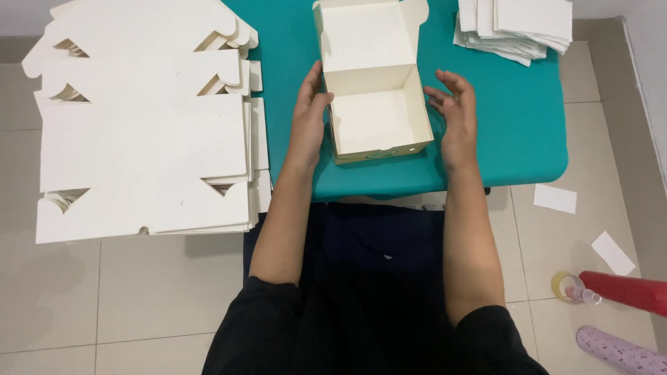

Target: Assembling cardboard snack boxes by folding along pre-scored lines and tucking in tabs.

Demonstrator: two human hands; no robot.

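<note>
So the cream cardboard box (375,104) sits near the middle of the teal counter (514,125), already folded up, with its lid flap standing open on the far side and the open tray part facing me. Its long axis runs away from me, front wall nearest the counter edge. What matters here is that the box lies right between both hands: the left hand (309,111) is on its left wall, fingers laid flat against the cardboard up near the hinge line, while the right hand (455,114) hangs just off the right wall, fingers spread and curled a bit, not touching as far as I can tell. So the left is the closer one, actually in contact; neither grip is clamped on anything, both are loose and apart. Going outward, there's a big stack of flat box blanks (146,132) well off to the left, and a smaller pile of white sheets (517,28) at the far right corner of the counter. Down on the tiled floor (167,292) to the right I can see a couple of paper scraps (554,198) and a red bottle (625,292).
</note>
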